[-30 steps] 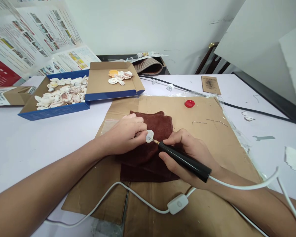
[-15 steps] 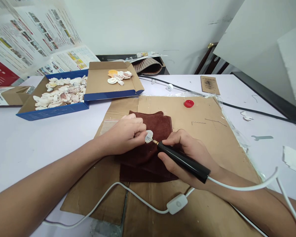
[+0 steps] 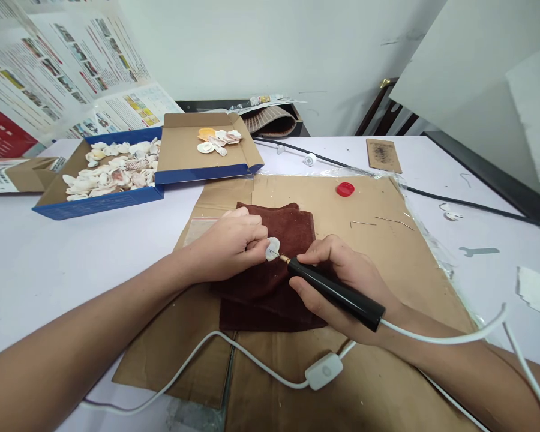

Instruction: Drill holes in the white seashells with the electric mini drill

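Between thumb and curled fingers, my left hand (image 3: 236, 245) pinches the edge of a small white shell (image 3: 272, 248) above a folded brown cloth (image 3: 270, 294). My right hand (image 3: 346, 282) grips a black pen-shaped tool (image 3: 337, 294) with a brass-coloured collar and a thin bit. The bit's tip is at the shell's face, where small dark marks show. A white cord leaves the tool's rear end, and an inline switch (image 3: 324, 371) lies on the cardboard (image 3: 364, 384) below.
A blue box (image 3: 99, 207) of shells is at the back left, with more shells (image 3: 218, 141) on its lid. A red cap (image 3: 345, 189), thin metal rods (image 3: 363, 224) and a wrench (image 3: 479, 252) lie rightward. The cord loops across the front.
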`<state>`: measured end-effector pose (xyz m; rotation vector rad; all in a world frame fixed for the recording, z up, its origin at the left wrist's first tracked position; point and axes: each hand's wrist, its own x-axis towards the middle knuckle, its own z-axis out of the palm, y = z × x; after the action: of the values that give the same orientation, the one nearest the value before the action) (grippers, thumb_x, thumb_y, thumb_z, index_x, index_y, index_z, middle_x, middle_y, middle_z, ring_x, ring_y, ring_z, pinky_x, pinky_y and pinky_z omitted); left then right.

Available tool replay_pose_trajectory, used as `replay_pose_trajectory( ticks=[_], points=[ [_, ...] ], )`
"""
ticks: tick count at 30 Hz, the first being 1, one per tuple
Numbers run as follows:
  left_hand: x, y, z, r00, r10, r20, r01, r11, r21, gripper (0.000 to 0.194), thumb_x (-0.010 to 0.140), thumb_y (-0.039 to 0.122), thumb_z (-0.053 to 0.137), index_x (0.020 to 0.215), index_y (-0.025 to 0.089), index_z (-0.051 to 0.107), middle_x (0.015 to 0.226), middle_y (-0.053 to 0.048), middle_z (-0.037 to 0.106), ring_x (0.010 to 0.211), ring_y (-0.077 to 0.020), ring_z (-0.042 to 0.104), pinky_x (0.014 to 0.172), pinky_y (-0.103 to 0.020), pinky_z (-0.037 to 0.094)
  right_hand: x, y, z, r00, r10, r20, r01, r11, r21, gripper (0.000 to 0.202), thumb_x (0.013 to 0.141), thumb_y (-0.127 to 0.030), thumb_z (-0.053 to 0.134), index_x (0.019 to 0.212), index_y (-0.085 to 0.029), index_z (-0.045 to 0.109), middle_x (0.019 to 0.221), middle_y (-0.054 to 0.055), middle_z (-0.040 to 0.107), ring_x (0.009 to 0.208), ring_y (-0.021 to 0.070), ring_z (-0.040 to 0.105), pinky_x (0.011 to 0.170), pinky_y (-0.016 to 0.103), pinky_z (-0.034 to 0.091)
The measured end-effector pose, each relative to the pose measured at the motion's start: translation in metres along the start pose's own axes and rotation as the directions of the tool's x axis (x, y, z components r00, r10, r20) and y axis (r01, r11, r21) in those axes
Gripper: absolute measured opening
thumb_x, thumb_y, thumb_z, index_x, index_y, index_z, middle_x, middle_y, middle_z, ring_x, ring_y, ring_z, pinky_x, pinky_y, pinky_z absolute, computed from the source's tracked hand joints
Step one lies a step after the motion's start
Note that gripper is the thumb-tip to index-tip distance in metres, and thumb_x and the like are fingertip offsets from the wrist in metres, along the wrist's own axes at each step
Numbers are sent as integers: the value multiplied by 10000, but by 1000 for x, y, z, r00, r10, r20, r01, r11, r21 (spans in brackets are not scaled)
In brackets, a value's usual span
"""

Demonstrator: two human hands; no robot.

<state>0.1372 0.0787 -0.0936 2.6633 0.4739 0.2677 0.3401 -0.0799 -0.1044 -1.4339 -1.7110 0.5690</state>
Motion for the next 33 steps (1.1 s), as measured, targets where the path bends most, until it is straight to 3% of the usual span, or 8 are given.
replay_pose_trajectory(
  ticks=[17,33],
  points=[
    [1,1,-1,1000,0,0,0,1000,-2,412,1066,314,433,670,213,382,703,-10,487,699,-198,402,744,-398,321,1,-6,-4,997,51,50,-51,999,-11,165,947,-298,706,1025,-270,562,863,1,715,660,153,634,586,294,488],
    [0,1,-1,1000,2,-2,-2,1000,2,405,1065,306,444,675,208,399,710,-15,508,708,-197,415,732,-398,330,5,-9,-3,1000,4,27,-4,1000,-28,169,926,-270,674,981,-269,515,813,-15,692,624,148,615,549,285,466]
  ],
)
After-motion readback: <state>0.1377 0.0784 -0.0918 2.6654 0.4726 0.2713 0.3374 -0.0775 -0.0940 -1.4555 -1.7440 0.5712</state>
